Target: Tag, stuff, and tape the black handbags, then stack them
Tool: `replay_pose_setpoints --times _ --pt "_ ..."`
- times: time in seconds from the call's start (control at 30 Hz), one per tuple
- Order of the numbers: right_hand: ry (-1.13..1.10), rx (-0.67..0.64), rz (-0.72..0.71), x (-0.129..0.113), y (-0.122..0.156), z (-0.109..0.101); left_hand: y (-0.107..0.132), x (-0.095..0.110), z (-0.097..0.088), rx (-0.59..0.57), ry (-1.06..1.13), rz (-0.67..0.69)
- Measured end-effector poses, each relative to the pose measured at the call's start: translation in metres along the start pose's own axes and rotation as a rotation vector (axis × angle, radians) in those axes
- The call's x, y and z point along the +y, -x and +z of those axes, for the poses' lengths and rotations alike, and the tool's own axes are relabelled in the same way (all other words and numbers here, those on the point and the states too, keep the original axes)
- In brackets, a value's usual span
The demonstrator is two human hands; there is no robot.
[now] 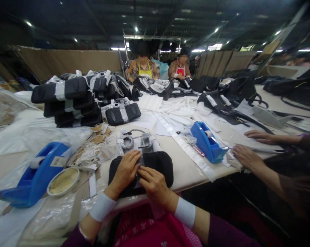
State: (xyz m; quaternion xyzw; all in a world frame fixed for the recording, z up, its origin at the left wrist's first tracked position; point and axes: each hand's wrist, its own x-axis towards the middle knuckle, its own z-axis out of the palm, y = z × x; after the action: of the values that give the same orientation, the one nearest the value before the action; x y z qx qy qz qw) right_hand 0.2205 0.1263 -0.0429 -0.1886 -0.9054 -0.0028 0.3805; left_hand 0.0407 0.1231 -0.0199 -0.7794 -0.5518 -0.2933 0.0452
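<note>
A black bag (161,166), flat and rounded at the corners, lies at the table's front edge before me. A clear plastic strip (141,158) runs across its middle. My left hand (126,168) rests on the bag with bent fingers closed at the strip. From the other side my right hand (155,181) meets it, its fingers together and pressing on the same strip. The two hands touch or nearly touch, and their fingertips partly hide the strip. Behind the bag's top edge sit wrapped grey coiled straps (127,142) in white padding.
Blue tape dispensers stand left (44,171) and right (208,142). Near the left one are a round tub (64,181) and tangled string tags (93,147). Strapped black bags (64,92) are stacked behind. A co-worker's hands (250,157) rest at the right; two people sit opposite.
</note>
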Motion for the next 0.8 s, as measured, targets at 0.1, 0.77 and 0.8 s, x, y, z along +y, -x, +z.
replay_pose_setpoints --times 0.1,0.77,0.8 --pt "-0.019 -0.054 0.006 -0.001 0.000 -0.003 0.003 -0.002 0.004 -0.004 0.033 0.005" --pt "-0.136 0.060 1.203 -0.044 0.265 -0.121 0.001 -0.011 0.010 0.030 0.076 0.003" --pt "-0.037 0.001 1.307 -0.056 0.298 -0.133 0.000 -0.014 0.012 0.046 0.102 -0.016"
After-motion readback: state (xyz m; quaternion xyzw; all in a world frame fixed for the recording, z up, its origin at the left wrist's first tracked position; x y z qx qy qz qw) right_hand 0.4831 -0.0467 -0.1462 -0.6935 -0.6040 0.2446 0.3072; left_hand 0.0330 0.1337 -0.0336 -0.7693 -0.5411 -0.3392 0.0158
